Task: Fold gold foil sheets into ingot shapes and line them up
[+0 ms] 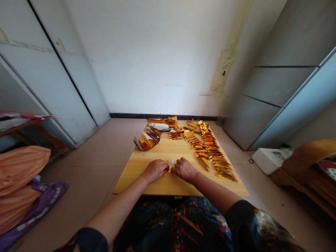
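Near the front of the wooden board [154, 154], my left hand [156, 170] and my right hand [185, 169] face each other, fingers curled. Between them is a small sheet of gold foil paper [171, 163] with a pale patch showing; both hands pinch its sides. Most of the sheet is hidden by the fingers. To the right lie rows of folded gold foil pieces [210, 143]. A curved stack of foil sheets [147, 140] rests at the board's left edge.
At the board's far edge lie more foil stacks [172, 121] and a white rolled item [159, 126]. A white box [269, 159] stands right of the board, beside wooden furniture [312, 164]. Orange and purple bags [23, 171] are at left. A white wall [157, 63] rises behind.
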`<action>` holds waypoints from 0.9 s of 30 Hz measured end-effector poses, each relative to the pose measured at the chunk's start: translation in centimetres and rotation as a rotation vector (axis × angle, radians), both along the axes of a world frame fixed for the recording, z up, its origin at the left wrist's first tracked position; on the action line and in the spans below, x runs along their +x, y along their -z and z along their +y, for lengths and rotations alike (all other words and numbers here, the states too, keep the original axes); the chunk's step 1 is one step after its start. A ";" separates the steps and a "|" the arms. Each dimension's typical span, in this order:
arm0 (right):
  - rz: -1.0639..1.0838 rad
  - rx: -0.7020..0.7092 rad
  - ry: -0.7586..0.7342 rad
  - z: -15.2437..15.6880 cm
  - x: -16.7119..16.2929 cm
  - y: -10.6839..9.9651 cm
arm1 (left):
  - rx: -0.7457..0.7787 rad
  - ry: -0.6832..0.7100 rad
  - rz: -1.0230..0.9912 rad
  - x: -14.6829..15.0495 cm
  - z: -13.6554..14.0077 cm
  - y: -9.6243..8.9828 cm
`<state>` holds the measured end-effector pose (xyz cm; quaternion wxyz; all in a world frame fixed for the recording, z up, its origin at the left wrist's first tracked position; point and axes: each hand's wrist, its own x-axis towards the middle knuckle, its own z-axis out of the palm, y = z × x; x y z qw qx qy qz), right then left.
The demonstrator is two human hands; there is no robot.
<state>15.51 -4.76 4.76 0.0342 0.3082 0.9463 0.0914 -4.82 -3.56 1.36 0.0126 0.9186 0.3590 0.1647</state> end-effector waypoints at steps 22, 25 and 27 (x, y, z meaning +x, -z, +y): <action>0.169 0.107 0.099 -0.5 -0.1 2.4 | 0.215 -0.108 -0.054 0.5 -0.8 1.0; 0.151 0.121 0.094 -0.4 -0.2 2.6 | 0.185 -0.119 -0.071 0.4 -0.8 0.9; 0.139 0.135 0.087 -0.3 -0.2 2.7 | 0.150 -0.119 -0.086 0.3 -0.9 0.8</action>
